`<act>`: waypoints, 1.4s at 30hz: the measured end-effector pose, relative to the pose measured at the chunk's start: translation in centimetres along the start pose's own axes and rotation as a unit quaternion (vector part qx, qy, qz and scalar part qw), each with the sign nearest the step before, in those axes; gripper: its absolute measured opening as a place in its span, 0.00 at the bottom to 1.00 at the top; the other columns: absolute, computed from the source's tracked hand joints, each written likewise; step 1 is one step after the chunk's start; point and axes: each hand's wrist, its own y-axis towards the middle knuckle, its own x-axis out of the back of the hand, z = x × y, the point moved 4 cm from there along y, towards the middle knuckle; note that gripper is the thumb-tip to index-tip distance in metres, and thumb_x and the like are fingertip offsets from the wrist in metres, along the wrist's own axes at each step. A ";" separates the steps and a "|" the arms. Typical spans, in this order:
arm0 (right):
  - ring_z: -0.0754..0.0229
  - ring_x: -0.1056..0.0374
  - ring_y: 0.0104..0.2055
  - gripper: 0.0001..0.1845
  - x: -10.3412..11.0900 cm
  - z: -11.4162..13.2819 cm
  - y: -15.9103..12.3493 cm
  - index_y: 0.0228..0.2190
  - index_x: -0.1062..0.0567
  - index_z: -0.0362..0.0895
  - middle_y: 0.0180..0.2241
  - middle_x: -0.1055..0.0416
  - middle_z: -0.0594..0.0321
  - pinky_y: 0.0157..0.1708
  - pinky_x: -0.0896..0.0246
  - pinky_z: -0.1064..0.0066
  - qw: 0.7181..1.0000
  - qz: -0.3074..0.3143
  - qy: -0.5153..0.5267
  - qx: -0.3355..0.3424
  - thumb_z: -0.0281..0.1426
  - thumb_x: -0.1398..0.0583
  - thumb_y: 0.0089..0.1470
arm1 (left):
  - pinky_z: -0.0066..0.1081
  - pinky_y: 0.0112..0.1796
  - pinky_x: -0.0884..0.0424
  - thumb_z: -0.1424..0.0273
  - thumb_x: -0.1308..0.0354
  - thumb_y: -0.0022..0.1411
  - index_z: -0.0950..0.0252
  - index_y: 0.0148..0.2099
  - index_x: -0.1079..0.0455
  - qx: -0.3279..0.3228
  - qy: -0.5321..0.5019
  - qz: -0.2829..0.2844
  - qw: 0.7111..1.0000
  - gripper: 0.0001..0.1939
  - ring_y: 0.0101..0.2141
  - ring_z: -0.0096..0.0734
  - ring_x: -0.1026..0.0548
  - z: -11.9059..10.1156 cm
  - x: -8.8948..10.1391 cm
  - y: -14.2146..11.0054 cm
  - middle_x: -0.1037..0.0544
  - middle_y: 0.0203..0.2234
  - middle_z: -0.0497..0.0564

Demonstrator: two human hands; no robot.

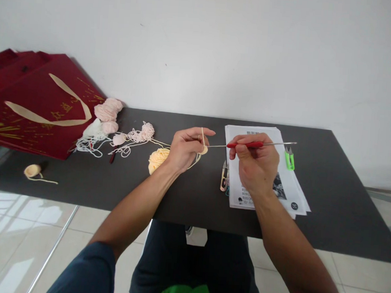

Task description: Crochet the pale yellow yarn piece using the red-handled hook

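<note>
My left hand [186, 149] pinches a small cream crochet piece [203, 150], with a strand of yarn [202, 137] running up over the raised index finger. In my right hand [255, 162] is a crochet hook with a red handle [245, 144], held level. Its thin metal tip points left and meets the crochet piece; whether a loop is on it is too small to tell. Behind my left wrist lies a pale yellow ball of yarn [157, 160]. Printed sheets [245, 199] lie under my right hand.
Green thread snips [289, 158] lie at the sheets' right edge, another pair of snips [224, 175] at their left. Pink yarn [108, 110], white yarn [94, 132] and a loose pink tangle [143, 133] sit near dark red gift bags [41, 104]. A small cream crocheted cup [32, 171] lies far left.
</note>
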 end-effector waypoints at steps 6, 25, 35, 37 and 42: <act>0.66 0.29 0.26 0.13 -0.2 -0.3 0.2 0.32 0.23 0.49 0.31 0.19 0.67 0.24 0.31 0.71 0.997 -0.008 0.053 -0.048 0.39 0.25 0.52 | 0.30 0.29 0.36 0.79 0.33 0.44 0.64 0.38 0.15 0.007 -0.017 0.028 0.999 0.16 0.24 0.26 0.29 -0.2 -0.1 -0.2 0.23 0.21 0.48; 0.69 0.22 0.30 0.12 -1.1 -3.2 -0.6 0.31 0.20 0.45 0.32 0.17 0.66 0.35 0.19 0.79 0.965 -0.091 0.122 -0.213 0.37 0.25 0.51 | 0.29 0.37 0.30 0.73 0.25 0.50 0.61 0.35 0.16 -0.100 0.094 -0.094 0.986 0.08 0.33 0.27 0.25 0.1 0.5 -0.3 0.19 0.33 0.49; 0.67 0.21 0.29 0.14 -1.5 -2.8 -0.9 0.35 0.21 0.46 0.32 0.16 0.66 0.34 0.18 0.75 0.978 -0.101 0.077 -0.165 0.39 0.26 0.53 | 0.34 0.48 0.28 0.76 0.30 0.54 0.59 0.46 0.15 -0.131 0.233 -0.110 0.957 0.16 0.40 0.34 0.20 -0.5 0.4 -0.5 0.16 0.34 0.49; 0.66 0.21 0.29 0.14 -1.6 -2.7 -0.9 0.35 0.21 0.46 0.32 0.16 0.67 0.33 0.18 0.74 0.980 -0.106 0.074 -0.150 0.38 0.26 0.52 | 0.33 0.45 0.27 0.75 0.28 0.54 0.58 0.47 0.15 -0.120 0.237 -0.109 0.958 0.16 0.38 0.32 0.21 -0.5 0.5 -0.5 0.17 0.33 0.48; 0.63 0.18 0.31 0.11 -1.9 -2.4 -1.4 0.39 0.20 0.48 0.33 0.15 0.67 0.35 0.16 0.69 0.989 -0.098 0.044 -0.101 0.37 0.28 0.56 | 0.30 0.37 0.28 0.71 0.25 0.52 0.58 0.47 0.15 -0.071 0.140 -0.093 0.983 0.18 0.32 0.27 0.23 0.1 0.3 -0.4 0.16 0.32 0.48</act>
